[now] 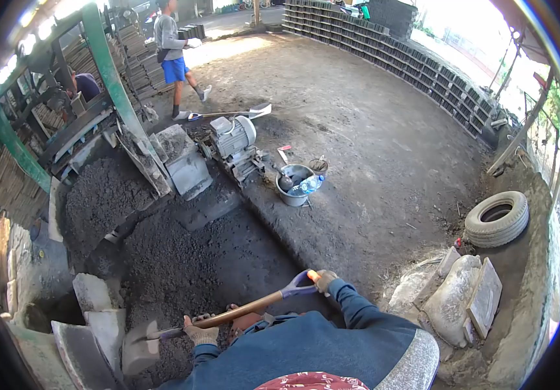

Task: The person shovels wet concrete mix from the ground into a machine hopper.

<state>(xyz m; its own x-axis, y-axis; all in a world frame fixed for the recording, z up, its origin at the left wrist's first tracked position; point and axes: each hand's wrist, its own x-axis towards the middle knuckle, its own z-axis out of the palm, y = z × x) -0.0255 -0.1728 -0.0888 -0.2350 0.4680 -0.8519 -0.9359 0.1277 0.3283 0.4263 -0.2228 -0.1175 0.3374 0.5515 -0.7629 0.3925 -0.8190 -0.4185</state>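
Note:
A shovel lies slantwise across the front of my body, with a wooden shaft [244, 309] and a purple and orange D-shaped handle [297, 286]. My right hand [325, 282], in a pale glove, is closed on the orange grip at the handle's end. Lower on the shaft, my left hand [200, 333], gloved too, wraps around the wood near the blade. The shovel's grey metal blade [140, 352] is low at the left, beside dark, crumbly material [169, 260] spread over the sunken floor.
A heap of dark material [107, 201] lies by a green-framed machine [107, 71]. Beyond the ledge stand a motor [233, 136] and a bucket with bottles [286, 194]. Another person [171, 49] walks near a second shovel [228, 114]. A tire [498, 220] and filled sack [452, 299] are right.

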